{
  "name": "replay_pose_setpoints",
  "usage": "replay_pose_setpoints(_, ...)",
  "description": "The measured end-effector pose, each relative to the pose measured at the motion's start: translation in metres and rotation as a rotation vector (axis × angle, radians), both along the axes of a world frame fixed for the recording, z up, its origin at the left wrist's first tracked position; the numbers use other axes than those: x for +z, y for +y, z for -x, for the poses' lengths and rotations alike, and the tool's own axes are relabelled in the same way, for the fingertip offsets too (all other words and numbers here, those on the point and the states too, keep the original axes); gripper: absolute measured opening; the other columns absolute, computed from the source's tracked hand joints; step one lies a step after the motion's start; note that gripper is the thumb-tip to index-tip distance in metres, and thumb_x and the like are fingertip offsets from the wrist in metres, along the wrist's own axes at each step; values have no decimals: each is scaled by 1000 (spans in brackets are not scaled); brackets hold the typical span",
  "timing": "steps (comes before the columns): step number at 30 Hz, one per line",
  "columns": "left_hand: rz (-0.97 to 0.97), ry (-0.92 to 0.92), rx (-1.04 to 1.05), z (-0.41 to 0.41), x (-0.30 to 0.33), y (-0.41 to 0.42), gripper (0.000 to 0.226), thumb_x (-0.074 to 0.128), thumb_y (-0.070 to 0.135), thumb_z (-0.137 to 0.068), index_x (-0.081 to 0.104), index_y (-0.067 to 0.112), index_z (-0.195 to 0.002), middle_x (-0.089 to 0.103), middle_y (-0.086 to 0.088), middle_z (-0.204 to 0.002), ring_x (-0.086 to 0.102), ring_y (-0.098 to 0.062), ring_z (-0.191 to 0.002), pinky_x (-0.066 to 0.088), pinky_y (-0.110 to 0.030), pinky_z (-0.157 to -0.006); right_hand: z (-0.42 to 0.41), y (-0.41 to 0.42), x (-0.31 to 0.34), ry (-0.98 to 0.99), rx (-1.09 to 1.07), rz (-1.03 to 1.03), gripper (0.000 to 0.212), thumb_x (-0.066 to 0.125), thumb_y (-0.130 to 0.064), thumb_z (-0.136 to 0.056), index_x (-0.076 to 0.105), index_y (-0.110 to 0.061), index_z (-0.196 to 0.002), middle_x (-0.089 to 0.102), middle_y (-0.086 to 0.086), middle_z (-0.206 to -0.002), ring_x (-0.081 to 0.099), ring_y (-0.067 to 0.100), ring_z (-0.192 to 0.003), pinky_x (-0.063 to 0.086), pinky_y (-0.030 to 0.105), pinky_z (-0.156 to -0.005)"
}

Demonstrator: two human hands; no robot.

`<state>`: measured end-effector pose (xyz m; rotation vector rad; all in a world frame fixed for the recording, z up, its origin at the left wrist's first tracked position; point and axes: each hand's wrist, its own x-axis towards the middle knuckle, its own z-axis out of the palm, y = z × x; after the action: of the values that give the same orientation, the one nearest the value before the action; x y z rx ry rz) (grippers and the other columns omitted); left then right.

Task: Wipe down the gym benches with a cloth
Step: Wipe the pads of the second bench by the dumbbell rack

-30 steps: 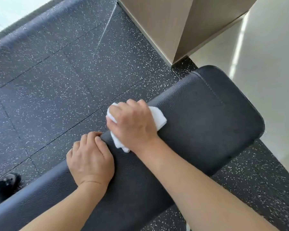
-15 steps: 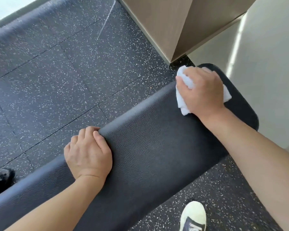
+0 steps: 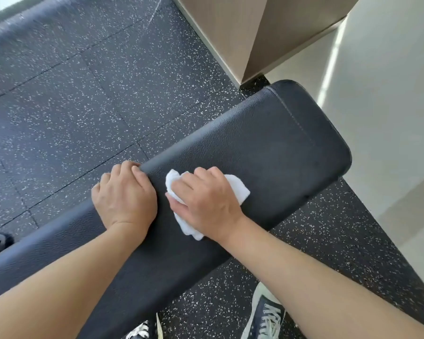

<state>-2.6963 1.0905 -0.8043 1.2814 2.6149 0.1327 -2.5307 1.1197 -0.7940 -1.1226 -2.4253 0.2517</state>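
White, crumpled terry cloth (image 3: 235, 189) was pressed flat on the middle of the long black padded leatherette bench (image 3: 279, 148) under the right hand (image 3: 206, 204), whose fingers were spread over it rather than pinching it. Just left of it, almost touching, the left hand (image 3: 125, 194) was curled over the bench's far edge, bracing. Speckled black rubber floor tiles (image 3: 83, 94) lay beyond, a beige wall corner (image 3: 230, 33) at the far right, and a dark laced sneaker (image 3: 267, 314) near. With so loose a hold, the cloth could be judged likely to bunch or slip free, leaving streaks unwiped.
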Motion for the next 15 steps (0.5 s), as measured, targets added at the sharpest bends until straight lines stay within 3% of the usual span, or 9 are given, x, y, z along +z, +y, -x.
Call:
replay_pose_setpoints(3,2,13,-54,0,1,-2,48,20,36,-102,62,15,-111,68,-13,-112,57,-41,-106,40,-52,-95,-76,9,-1,-67,16,-85,29,64,-31,-99,59,-15,-76,53,2,-70,45,26,-62,36,40,-57)
replay_pose_setpoints(7,-60,-41,-340,2,3,-3,47,28,37,-103,53,15,-136,62,-11,-127,56,-38,-114,43,-53,-97,-151,62,6,-154,-291,-40,31,56,-31,-99,60,-9,-77,55,7,-67,52,34,-61,40,43,-58)
replay_pose_setpoints(11,-45,-112,-700,8,5,11,60,32,31,-99,36,13,-156,48,-11,-147,51,-37,-122,45,-54,-103,-113,60,15,-157,-557,11,26,55,-29,-92,57,-11,-73,57,9,-66,56,36,-63,41,41,-60)
replay_pose_setpoints(15,-25,-130,-714,7,6,12,65,36,24,-94,34,12,-158,45,-13,-150,51,-41,-124,46,-57,-105,-19,-15,7,1,-295,13,17,64,-26,-90,69,-12,-83,56,4,-66,54,31,-63,38,41,-57)
